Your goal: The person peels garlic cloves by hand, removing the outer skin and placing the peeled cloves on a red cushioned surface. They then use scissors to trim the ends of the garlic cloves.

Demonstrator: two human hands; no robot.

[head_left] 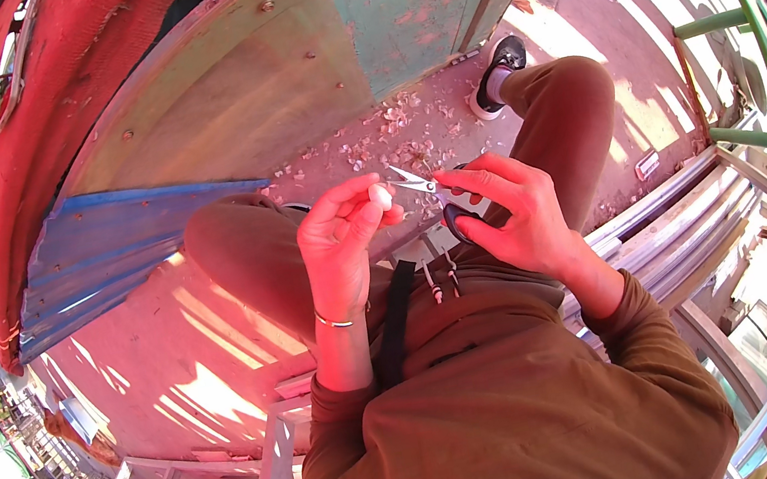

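Note:
My left hand point(338, 230) pinches a small, smooth white piece that looks like a garlic clove point(381, 197) between thumb and fingertips, over my lap. My right hand point(520, 219) is closed round the dark handles of a pair of scissors point(416, 181). The silver blades stand apart and point left, toward the clove, with their tips just beside it. Part of the scissor handles is hidden by my right fingers. Both hands are close together between my knees.
Pale papery scraps point(399, 120) lie scattered on the floor ahead. Past my knees stand a worn board point(221, 114) and a blue corrugated sheet point(117, 254). Long pale bars point(679, 215) are stacked at right, near a green chair frame point(762, 75).

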